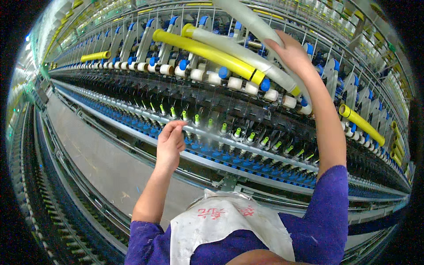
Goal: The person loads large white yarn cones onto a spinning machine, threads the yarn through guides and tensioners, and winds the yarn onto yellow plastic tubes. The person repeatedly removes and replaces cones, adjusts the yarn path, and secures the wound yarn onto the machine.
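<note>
My left hand (169,145) is closed in a pinch beside the front metal rail (201,131). Its fingertips are close to a row of spindles with green tips (197,119); anything held between them is too fine to make out. Higher up at the right, my right hand (289,52) is closed around a long pale tube (251,22), which slants down from the top edge; part of the grip is hidden. Below that hand, another whitish tube with yellow ends (240,51) lies next to a yellow tube (210,52), both across the upper part of the spinning machine.
White rollers (214,79) and blue-capped arms (170,37) line the machine. More yellow tubes lie at the left (95,56) and right (362,125). A grey floor aisle (97,145) runs at the left, with another machine (39,212) beyond it. I wear a white apron (190,225).
</note>
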{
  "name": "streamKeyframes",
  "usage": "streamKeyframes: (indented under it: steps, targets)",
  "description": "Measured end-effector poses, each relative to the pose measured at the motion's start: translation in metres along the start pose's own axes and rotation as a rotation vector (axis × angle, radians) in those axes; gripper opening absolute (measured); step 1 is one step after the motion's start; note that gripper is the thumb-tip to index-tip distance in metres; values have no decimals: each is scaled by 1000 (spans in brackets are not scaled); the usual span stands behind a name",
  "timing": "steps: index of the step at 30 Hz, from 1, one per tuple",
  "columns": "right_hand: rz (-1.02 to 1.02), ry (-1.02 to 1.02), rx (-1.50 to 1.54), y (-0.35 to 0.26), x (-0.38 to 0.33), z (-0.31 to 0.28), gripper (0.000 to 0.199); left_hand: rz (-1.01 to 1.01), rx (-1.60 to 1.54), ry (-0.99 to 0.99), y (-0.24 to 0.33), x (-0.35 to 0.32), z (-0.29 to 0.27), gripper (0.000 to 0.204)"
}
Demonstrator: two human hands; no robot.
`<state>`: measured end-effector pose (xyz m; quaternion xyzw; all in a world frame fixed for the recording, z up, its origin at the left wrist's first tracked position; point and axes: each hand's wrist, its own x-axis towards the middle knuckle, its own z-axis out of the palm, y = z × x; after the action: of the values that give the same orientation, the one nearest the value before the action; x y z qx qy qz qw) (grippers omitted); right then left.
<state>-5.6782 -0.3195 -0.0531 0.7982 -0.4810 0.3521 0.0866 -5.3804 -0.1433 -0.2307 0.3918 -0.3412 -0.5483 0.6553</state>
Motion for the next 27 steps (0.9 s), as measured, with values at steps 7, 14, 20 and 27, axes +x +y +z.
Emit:
streamKeyframes:
  steps: [7,14,20,27]
  targets:
    - [659,-91,1171,-62,-168,40,48,379,60,-332,31,55,135,17]
    - [791,62,1427,-74,-253,50,59,529,89,-495,8,81,246,20]
    - [897,110,1399,-62,-272,30,61,210,38,-673,-27,48,263,24]
    - [356,-172,1738,46,-189,-46,55,82,96,-869,-41,22,285,29]
